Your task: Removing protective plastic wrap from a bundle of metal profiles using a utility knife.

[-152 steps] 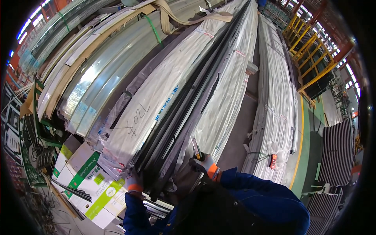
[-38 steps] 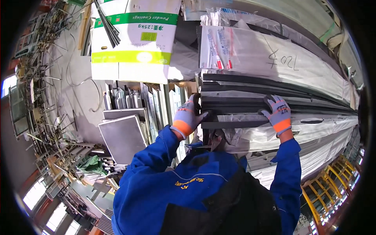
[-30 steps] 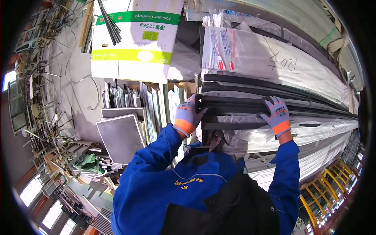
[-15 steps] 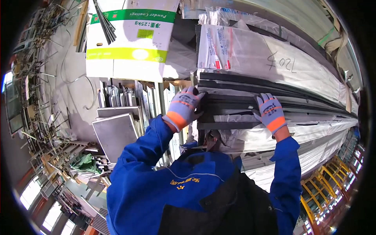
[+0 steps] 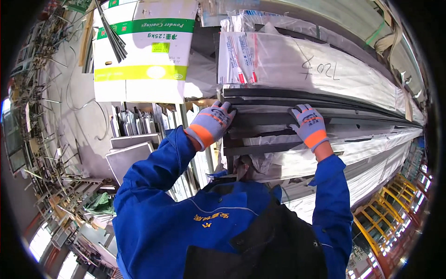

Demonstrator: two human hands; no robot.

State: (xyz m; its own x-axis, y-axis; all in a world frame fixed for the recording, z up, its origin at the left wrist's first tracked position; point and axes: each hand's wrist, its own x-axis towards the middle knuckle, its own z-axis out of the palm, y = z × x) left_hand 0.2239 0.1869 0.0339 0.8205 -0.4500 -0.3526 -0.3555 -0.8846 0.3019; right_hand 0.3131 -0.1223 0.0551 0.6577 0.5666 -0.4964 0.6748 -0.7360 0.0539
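Observation:
Long dark metal profiles (image 5: 274,148) lie lengthwise in a stack over white wrapping, their ends near my left hand. My left hand (image 5: 213,122), in a grey and orange work glove, is closed at the end of a wide dark profile (image 5: 262,119); its fingertips are partly hidden. Further along the same profile, my right hand (image 5: 309,122), gloved alike, has its fingers bent over the far edge and the thumb on the near side. Several thinner black profiles (image 5: 260,94) lie just beyond both hands.
A wrapped bundle (image 5: 302,60) lies beyond the profiles. A white carton (image 5: 139,86) with green bands stands at the far left, thin dark strips (image 5: 111,37) on it. Flat panels (image 5: 127,157) lean left of my left arm. Yellow metal frames (image 5: 381,218) stand at the lower right.
Both hands and the wide profile have shifted slightly away from me, widening the gap to the nearer dark profile. The whole view has also drifted a little.

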